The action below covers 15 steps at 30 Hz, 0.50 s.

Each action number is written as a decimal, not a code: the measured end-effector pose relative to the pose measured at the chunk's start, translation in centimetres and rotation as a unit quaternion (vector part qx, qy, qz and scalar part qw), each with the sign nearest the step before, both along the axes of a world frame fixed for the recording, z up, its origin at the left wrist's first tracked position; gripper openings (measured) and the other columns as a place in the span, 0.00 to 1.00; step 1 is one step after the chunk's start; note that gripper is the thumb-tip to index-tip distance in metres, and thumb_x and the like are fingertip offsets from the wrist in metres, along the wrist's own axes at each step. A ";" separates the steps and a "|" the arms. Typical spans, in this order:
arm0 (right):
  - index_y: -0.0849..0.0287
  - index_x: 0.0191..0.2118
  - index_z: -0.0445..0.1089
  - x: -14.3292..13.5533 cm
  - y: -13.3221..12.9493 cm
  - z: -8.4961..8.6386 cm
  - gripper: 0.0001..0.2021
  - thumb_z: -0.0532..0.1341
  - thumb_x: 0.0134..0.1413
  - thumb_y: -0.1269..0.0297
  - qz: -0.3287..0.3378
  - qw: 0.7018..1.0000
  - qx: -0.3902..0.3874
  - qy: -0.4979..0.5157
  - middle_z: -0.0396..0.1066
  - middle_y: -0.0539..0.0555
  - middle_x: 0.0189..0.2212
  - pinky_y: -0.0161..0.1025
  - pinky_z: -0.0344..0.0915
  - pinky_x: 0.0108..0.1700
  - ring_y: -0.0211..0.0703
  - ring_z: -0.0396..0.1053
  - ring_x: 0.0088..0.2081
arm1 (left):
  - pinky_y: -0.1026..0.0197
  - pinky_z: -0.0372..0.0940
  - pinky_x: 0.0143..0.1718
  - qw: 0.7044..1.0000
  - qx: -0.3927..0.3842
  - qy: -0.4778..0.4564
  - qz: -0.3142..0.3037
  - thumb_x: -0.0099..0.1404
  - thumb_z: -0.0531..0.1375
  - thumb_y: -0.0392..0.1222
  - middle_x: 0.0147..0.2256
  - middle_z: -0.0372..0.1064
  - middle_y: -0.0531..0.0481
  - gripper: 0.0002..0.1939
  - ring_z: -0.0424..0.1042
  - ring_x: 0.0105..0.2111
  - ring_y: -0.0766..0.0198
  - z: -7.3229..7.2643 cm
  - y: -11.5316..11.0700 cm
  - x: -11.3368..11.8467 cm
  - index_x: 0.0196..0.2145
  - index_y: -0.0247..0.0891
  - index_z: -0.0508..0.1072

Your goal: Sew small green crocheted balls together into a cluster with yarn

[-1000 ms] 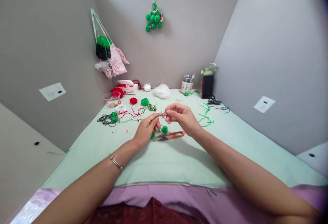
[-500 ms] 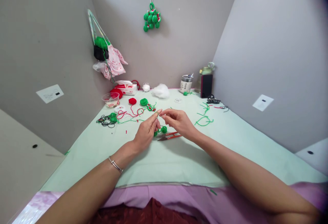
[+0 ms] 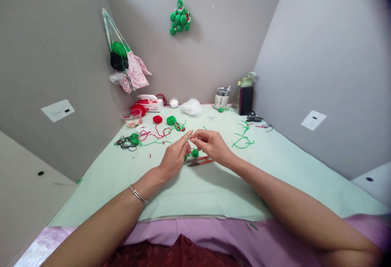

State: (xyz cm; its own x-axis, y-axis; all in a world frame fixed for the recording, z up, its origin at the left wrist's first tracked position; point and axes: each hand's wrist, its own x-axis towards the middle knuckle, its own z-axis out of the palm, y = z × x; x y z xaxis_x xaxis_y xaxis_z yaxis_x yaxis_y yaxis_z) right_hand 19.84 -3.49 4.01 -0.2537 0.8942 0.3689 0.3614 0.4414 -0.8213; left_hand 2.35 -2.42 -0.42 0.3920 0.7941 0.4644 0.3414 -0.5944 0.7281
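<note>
Over the middle of the table, my left hand (image 3: 175, 156) is closed, its thumb and forefinger together near the tips of my right hand. My right hand (image 3: 211, 145) pinches with thumb and forefinger, almost touching the left fingertips. What lies between the fingers is too small to make out. A small green yarn piece (image 3: 194, 153) shows just below the fingers, partly hidden by the left hand. Beneath the hands lie orange-handled thread snips (image 3: 198, 162), their handle end covered by my right hand.
Behind the hands are a green yarn ball (image 3: 171, 120), a red yarn ball (image 3: 157, 119) and white stuffing (image 3: 191, 107). Tangled dark cord (image 3: 125, 143) lies left, green yarn scraps (image 3: 243, 142) right. A tin (image 3: 221, 98) and a dark phone-like slab (image 3: 246, 101) stand at the back.
The view has shifted very slightly. Both hands keep nearly the same pose, fingertips together, with no clear change in what they hold.
</note>
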 end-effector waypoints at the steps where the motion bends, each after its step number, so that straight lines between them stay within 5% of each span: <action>1: 0.61 0.32 0.71 0.0 0.0 0.0 0.09 0.59 0.56 0.61 -0.002 1.000 -0.004 0.000 0.61 0.45 0.18 0.33 0.50 0.24 0.32 0.54 0.20 | 0.62 0.63 0.38 1.000 0.000 0.003 0.001 0.73 0.45 0.43 0.29 0.67 0.52 0.25 0.66 0.30 0.66 0.0 0.0 0.0 0.65 0.36 0.61; 15: 0.61 0.30 0.72 -0.4 0.1 0.1 0.08 0.59 0.53 0.63 -0.004 0.999 -0.039 0.007 0.62 0.45 0.17 0.33 0.51 0.23 0.32 0.53 0.19 | 0.58 0.62 0.43 0.991 0.075 0.101 0.050 0.73 0.45 0.39 0.34 0.73 0.48 0.22 0.68 0.36 0.60 0.2 -0.2 0.0 0.61 0.37 0.65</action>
